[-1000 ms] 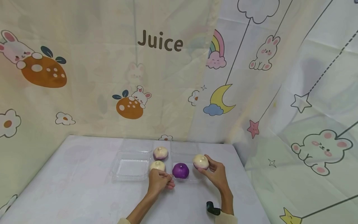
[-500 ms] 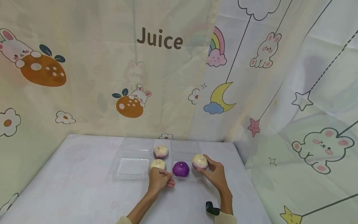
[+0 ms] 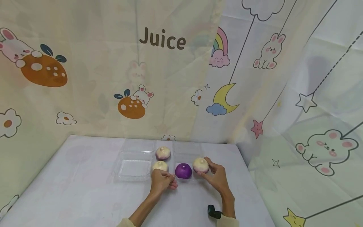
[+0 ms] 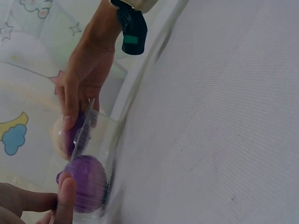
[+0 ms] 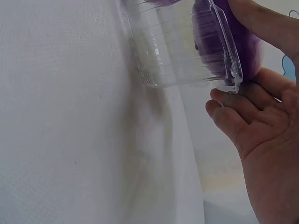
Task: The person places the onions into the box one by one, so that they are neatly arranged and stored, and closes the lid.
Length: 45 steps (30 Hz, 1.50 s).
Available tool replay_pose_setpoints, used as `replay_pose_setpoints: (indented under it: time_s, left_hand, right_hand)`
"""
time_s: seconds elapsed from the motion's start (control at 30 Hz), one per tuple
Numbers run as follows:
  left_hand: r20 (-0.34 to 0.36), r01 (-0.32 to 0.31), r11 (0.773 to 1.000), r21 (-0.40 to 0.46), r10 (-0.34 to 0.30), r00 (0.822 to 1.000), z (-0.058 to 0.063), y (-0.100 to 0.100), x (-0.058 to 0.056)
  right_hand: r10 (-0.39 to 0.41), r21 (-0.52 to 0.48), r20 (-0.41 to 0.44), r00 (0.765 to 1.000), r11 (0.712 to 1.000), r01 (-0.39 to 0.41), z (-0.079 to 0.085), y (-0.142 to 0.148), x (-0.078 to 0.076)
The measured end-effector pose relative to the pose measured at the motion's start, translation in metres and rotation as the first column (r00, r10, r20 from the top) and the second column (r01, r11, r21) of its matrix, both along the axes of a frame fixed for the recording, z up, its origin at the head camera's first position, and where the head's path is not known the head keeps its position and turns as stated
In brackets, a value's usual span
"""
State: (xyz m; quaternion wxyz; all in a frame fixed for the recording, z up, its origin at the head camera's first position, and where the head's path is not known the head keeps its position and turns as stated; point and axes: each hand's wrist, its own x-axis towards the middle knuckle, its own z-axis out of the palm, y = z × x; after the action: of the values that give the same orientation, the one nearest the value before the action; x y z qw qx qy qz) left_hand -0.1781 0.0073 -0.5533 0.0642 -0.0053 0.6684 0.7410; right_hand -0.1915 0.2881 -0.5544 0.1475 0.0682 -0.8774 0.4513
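Observation:
My right hand [image 3: 218, 176] grips a round cream-and-purple onion-shaped vegetable [image 3: 200, 165] over the right end of the right-hand clear plastic box [image 5: 173, 56]. Its thumb and fingers lie along the vegetable's sides, and its lower fingers are close to the box rim. Beside it, an all-purple one [image 3: 183, 171] sits inside the box. My left hand [image 3: 162, 182] pinches the box's front rim with thumb and finger. Just behind that hand are two more cream-topped ones, a near one [image 3: 160, 166] partly hidden by the hand and a far one [image 3: 163, 153].
A second clear plastic box [image 3: 134, 168] stands to the left, with its lid folded back. Behind the right-hand box lies a clear lid [image 3: 187, 148]. The white table [image 3: 85, 189] meets patterned curtains [image 3: 99, 78] at the back. A dark device [image 3: 214, 212] is on the right wrist.
My right hand has moved slightly left and down with the vegetable, closer to the purple one. The left hand has stayed at the box rim.

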Motion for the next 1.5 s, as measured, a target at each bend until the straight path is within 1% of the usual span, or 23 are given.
replay_pose_setpoints:
  time_s: [0.23,0.3,0.57,0.87,1.1,1.23,1.37,1.5]
  left_hand:
    - [0.002,-0.002,1.0,-0.004,0.002,1.0,0.002,0.0,0.0]
    - [0.013,-0.006,1.0,-0.003,0.006,1.0,0.002,0.0,0.0]
    - [0.014,-0.004,1.0,0.004,0.004,1.0,-0.001,0.001,0.0]
    - [0.006,-0.009,1.0,0.005,0.009,1.0,0.0,-0.001,0.001]
    - [0.003,-0.001,1.0,0.002,0.001,1.0,0.0,0.0,-0.001]
    - [0.008,0.002,1.0,0.001,-0.002,1.0,-0.001,0.0,-0.001]
    - [0.011,0.0,1.0,0.0,0.0,1.0,0.0,0.0,-0.001]
    - [0.012,-0.003,1.0,-0.001,0.003,1.0,0.001,0.0,0.0]
  right_hand:
    - [0.012,0.028,0.008,1.0,1.0,-0.012,0.001,-0.004,0.0]
    - [0.02,0.047,0.012,1.0,0.999,-0.02,0.001,-0.005,0.0]
    - [0.031,0.098,0.011,0.999,0.995,-0.031,0.003,-0.008,0.0]
    - [0.027,0.175,-0.011,1.0,0.984,-0.024,0.005,-0.013,-0.001]
    - [-0.015,0.231,0.019,1.0,0.973,0.01,0.01,-0.019,-0.001]
    - [-0.047,0.27,0.034,0.998,0.962,0.036,0.009,-0.021,0.0]
    - [-0.071,0.295,0.046,0.996,0.954,0.054,0.009,-0.023,0.001]
    - [-0.076,0.299,0.058,0.995,0.953,0.056,0.009,-0.024,0.0]
